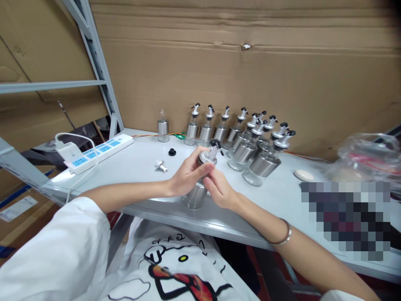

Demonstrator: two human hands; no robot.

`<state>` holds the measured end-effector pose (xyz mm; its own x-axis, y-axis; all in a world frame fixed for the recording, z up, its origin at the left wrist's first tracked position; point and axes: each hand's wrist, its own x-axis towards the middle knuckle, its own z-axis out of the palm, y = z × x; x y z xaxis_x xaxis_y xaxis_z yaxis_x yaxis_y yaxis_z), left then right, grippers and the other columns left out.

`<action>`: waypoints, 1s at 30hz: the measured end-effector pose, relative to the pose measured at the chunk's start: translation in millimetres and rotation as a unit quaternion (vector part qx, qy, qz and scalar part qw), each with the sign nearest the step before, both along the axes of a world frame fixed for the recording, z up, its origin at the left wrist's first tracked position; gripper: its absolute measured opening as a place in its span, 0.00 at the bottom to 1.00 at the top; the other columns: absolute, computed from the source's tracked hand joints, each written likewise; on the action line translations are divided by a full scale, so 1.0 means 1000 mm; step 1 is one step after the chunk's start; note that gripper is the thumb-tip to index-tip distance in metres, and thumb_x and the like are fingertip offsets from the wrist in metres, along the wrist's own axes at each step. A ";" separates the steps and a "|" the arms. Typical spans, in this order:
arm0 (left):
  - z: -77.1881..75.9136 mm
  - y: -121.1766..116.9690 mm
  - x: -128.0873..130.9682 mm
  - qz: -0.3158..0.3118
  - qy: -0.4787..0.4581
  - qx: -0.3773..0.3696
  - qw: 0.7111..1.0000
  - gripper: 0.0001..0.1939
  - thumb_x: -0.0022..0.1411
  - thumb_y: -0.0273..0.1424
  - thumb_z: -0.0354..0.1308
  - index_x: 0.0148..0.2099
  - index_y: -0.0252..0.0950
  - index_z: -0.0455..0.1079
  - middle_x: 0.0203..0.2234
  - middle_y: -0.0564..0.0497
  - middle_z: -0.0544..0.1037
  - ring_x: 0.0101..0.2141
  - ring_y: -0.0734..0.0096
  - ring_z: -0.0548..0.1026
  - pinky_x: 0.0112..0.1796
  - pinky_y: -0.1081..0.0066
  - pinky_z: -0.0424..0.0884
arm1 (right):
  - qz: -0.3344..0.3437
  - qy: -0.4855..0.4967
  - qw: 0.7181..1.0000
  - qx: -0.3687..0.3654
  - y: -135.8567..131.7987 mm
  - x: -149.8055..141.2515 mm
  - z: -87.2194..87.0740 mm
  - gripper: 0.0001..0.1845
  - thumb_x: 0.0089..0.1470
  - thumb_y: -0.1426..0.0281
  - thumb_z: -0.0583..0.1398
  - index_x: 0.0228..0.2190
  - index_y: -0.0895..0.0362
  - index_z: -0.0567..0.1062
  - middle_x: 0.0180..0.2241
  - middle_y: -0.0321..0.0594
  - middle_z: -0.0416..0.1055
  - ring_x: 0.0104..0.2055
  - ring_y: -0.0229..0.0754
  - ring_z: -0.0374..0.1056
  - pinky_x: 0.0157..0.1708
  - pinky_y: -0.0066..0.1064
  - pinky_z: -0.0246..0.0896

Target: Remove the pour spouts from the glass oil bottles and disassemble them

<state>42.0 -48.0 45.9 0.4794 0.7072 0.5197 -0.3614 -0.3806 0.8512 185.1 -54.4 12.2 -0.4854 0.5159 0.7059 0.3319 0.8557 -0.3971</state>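
A glass oil bottle (pixel 196 195) with a steel band stands near the front edge of the table, tilted slightly. On its neck sits a silver pour spout (pixel 208 156) with a black flip cap. My left hand (pixel 188 172) is closed around the spout and upper neck, thumb across the front. Lower down, my right hand (pixel 220 186) wraps the neck from the right. Fingers hide most of the joint between spout and bottle. Left of the hands lie a loose silver spout piece (pixel 162 166) and a black stopper (pixel 172 152).
Several bottles with spouts (pixel 243 147) stand in a group behind and to the right. One bottle without a spout (pixel 163 127) is at the back left. A white power strip (pixel 100 153) lies left; plastic bags (pixel 369 156) and a pale disc (pixel 303 175) are right.
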 end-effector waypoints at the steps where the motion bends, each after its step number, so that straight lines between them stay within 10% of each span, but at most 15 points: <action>1: 0.000 0.001 0.000 -0.003 -0.002 0.004 1.000 0.24 0.56 0.52 0.58 0.40 0.38 0.60 0.26 0.56 0.63 0.28 0.75 0.63 0.32 0.72 0.61 | 0.002 0.001 1.000 0.002 0.000 0.000 0.000 0.15 0.64 0.61 0.43 0.33 0.56 0.62 0.29 0.40 0.64 0.30 0.42 0.61 0.32 0.37 0.63; 30: 0.013 0.013 -0.005 0.008 -0.031 0.049 0.998 0.22 0.59 0.53 0.52 0.43 0.39 0.61 0.35 0.49 0.72 0.36 0.68 0.71 0.38 0.68 0.67 | -0.015 -0.030 0.996 0.078 0.001 0.004 0.016 0.16 0.62 0.58 0.47 0.32 0.55 0.66 0.25 0.38 0.66 0.26 0.39 0.62 0.27 0.31 0.59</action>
